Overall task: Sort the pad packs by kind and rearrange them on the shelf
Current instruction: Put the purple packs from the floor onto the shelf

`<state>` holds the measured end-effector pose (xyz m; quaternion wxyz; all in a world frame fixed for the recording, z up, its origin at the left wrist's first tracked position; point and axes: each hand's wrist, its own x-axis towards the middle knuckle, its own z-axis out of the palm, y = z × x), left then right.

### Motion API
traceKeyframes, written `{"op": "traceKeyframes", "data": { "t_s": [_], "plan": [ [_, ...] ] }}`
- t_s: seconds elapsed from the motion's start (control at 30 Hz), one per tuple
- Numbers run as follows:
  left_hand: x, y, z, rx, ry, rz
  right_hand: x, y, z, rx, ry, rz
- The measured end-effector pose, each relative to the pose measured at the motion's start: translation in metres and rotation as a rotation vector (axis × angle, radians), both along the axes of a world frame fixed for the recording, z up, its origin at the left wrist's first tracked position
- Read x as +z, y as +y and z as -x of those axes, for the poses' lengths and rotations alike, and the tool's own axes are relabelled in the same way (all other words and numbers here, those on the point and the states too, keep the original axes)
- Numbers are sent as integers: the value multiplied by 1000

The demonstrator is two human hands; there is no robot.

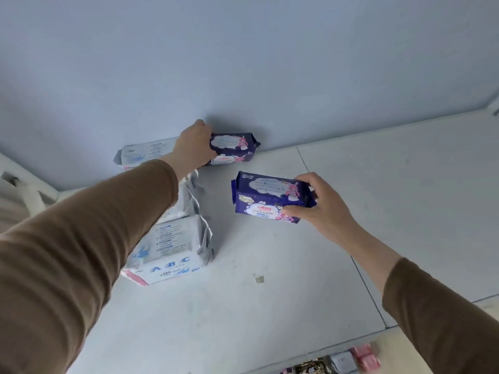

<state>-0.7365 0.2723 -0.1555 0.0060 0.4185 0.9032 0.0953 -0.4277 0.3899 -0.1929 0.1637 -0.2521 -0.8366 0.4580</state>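
Left hand: the left hand (pixel 194 143) reaches to the far wall and grips one end of a dark blue pack (pixel 234 148), fingers curled round it; the pack sits against the back wall (pixel 243 63).
Right hand: the right hand (pixel 322 209) pinches a second dark blue pack (pixel 266 197) by its right end, thumb below and fingers on top, near the middle of the shelf (pixel 378 211); whether it rests on the surface or is just lifted I cannot tell.
White packs: one white pack (pixel 143 152) lies at the far left against the wall, just beside the held blue one; a nearer white pack (pixel 170 252) stands on the left, with another partly hidden behind the left sleeve (pixel 94 238).
Progress: it looks about midway; white packs gather left, blue ones are being brought together right of them, and the second blue pack is not yet beside the first.
Room: the shelf to the right is broad and bare, giving free space for a blue row.
Edges: the front edge runs near, with other small packs (pixel 343 361) below it, blurred.
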Motion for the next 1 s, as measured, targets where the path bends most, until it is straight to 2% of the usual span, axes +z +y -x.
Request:
{"op": "traceKeyframes", "data": {
  "t_s": [0.13, 0.37, 0.43, 0.53, 0.7, 1.0],
  "plan": [
    [-18, 0, 19, 4, 3, 13, -7, 4, 24, -5, -53, -47],
    [-18, -5, 27, -68, 147, 86, -12, 15, 80, 75, -128, -157],
    [-13, -13, 26, -66, 142, 102, -13, 18, 100, 104, -163, -224],
    [-5, -33, 24, -66, 81, 11, -14, 21, 130, 140, -198, -273],
    [2, -71, 8, -66, 38, -60, -18, 24, 160, 95, -221, -321],
    [1, -83, -40, -72, 33, -61, -9, 8, 147, -24, -232, -416]
  ]
}}
